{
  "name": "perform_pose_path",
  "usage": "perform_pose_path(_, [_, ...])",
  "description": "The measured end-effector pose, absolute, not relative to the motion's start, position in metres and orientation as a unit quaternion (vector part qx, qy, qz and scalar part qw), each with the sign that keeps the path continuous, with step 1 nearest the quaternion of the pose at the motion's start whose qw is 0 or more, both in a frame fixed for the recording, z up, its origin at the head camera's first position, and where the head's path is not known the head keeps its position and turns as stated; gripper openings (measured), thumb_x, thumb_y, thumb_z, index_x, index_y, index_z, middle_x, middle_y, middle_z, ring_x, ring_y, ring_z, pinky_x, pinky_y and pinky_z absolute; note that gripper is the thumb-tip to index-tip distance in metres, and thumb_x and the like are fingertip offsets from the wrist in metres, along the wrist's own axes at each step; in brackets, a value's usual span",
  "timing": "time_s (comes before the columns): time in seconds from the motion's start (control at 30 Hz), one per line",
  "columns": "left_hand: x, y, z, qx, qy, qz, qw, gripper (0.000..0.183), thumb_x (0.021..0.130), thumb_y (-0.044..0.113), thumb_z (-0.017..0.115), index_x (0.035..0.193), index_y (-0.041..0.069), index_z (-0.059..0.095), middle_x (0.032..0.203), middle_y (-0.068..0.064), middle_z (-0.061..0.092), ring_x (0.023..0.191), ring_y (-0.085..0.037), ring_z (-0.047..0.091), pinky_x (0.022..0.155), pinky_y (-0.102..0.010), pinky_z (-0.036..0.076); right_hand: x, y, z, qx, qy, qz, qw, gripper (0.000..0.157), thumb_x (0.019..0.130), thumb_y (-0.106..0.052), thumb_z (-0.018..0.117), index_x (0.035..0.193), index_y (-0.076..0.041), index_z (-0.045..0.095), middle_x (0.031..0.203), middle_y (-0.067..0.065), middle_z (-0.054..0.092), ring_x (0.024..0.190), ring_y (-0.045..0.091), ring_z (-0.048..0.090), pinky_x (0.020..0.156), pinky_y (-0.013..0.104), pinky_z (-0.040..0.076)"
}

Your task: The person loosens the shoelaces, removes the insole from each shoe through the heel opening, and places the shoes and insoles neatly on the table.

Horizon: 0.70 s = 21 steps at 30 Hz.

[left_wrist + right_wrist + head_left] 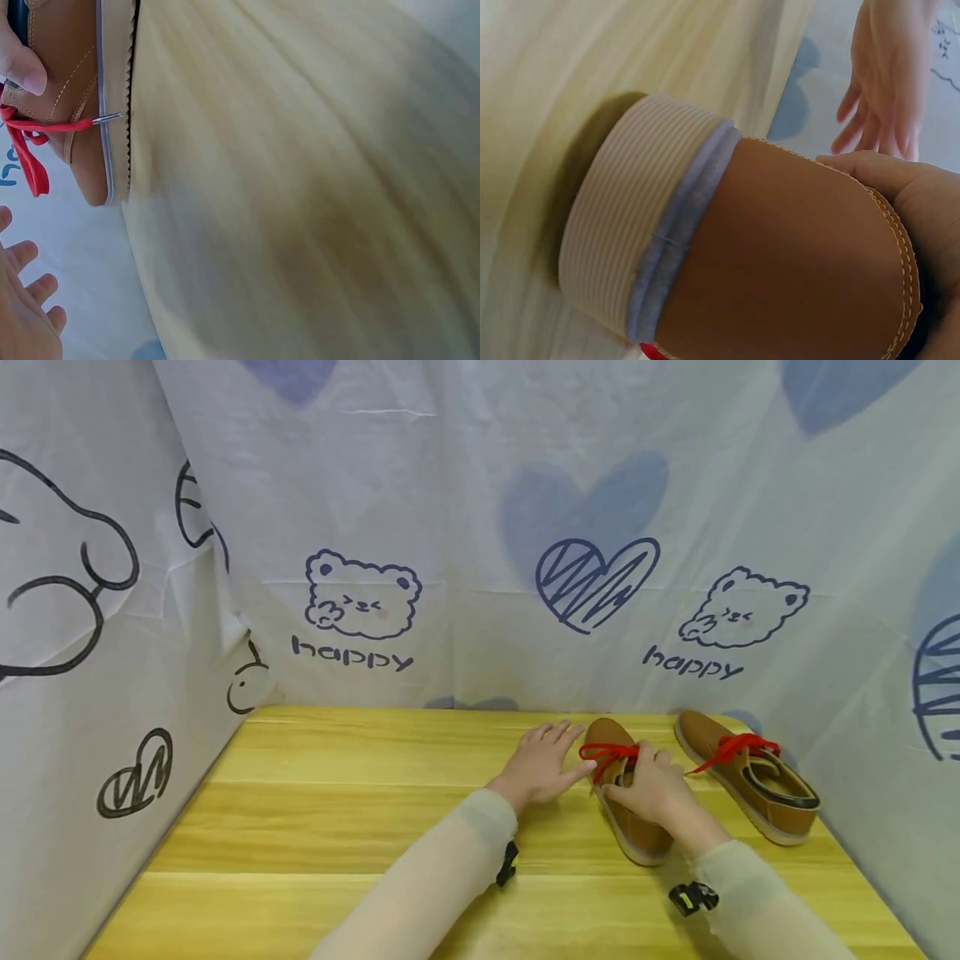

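Observation:
A brown shoe (641, 835) with red laces (609, 750) stands on the wooden table, toe toward the back. My right hand (660, 789) grips it around the ankle opening; in the left wrist view a thumb (26, 67) lies against its side near the laces. The heel (780, 247) fills much of the right wrist view. Left of the toe, my left hand (536, 768) has its fingers spread, with nothing in it. Its thumb is close to the laces; I cannot tell whether they touch. One lace end with a metal tip (107, 118) hangs over the sole edge.
A matching brown shoe (750, 781), its red laces (738, 747) tied in a loose bow, stands to the right by the curtain. White printed cloth (465, 543) hangs behind and at both sides of the yellow wooden table (315, 810).

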State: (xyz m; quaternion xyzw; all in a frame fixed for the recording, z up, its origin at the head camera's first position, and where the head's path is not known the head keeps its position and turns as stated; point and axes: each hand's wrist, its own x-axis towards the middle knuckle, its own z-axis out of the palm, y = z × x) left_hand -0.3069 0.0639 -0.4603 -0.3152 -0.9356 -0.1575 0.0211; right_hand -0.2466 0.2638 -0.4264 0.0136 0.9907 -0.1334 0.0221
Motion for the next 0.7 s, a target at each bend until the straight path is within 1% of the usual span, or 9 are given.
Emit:
perform_pose_path(0.13, [-0.308, 0.069, -0.457, -0.316, -0.935, -0.159, 0.021, 0.074, 0.1, 0.069, 0.016, 0.162, 0.029, 0.018, 0.166, -0.001, 0.02, 0.15, -0.028, 0.024, 0.121, -0.049, 0.018, -0.239, 0.259, -0.426, 0.0, 0.99, -0.139, 0.021, 0.102, 0.083, -0.05, 0.075, 0.143, 0.016, 0.025, 0.127, 0.048, 0.039, 0.109, 0.067, 0.045, 0.09, 0.069, 0.043])
perform_pose_path(0.23, [-0.309, 0.072, -0.455, -0.316, -0.933, -0.17, 0.02, 0.072, 0.101, 0.068, 0.017, 0.161, 0.029, 0.021, 0.166, -0.002, 0.021, 0.149, -0.028, 0.025, 0.121, -0.049, 0.018, -0.234, 0.257, -0.425, -0.016, 0.989, -0.142, 0.021, 0.102, 0.083, -0.051, 0.076, 0.143, 0.015, 0.027, 0.125, 0.045, 0.041, 0.108, 0.065, 0.047, 0.088, 0.069, 0.044])
perform_pose_path(0.43, [-0.314, 0.077, -0.457, -0.318, -0.933, -0.168, 0.018, 0.07, 0.102, 0.066, 0.016, 0.161, 0.028, 0.024, 0.165, -0.003, 0.023, 0.15, -0.027, 0.025, 0.121, -0.048, 0.018, -0.225, 0.254, -0.424, -0.054, 0.988, -0.14, 0.018, 0.099, 0.083, -0.05, 0.077, 0.144, 0.013, 0.03, 0.125, 0.039, 0.046, 0.107, 0.057, 0.05, 0.086, 0.064, 0.048])
perform_pose_path(0.7, [-0.321, 0.081, -0.463, -0.304, -0.939, -0.157, -0.01, 0.066, 0.104, 0.061, 0.014, 0.16, 0.029, 0.026, 0.166, 0.0, 0.022, 0.15, -0.025, 0.024, 0.121, -0.047, 0.018, -0.214, 0.25, -0.423, -0.082, 0.985, -0.147, 0.029, 0.096, 0.082, -0.047, 0.079, 0.145, 0.007, 0.033, 0.126, 0.035, 0.047, 0.107, 0.052, 0.052, 0.086, 0.063, 0.049])
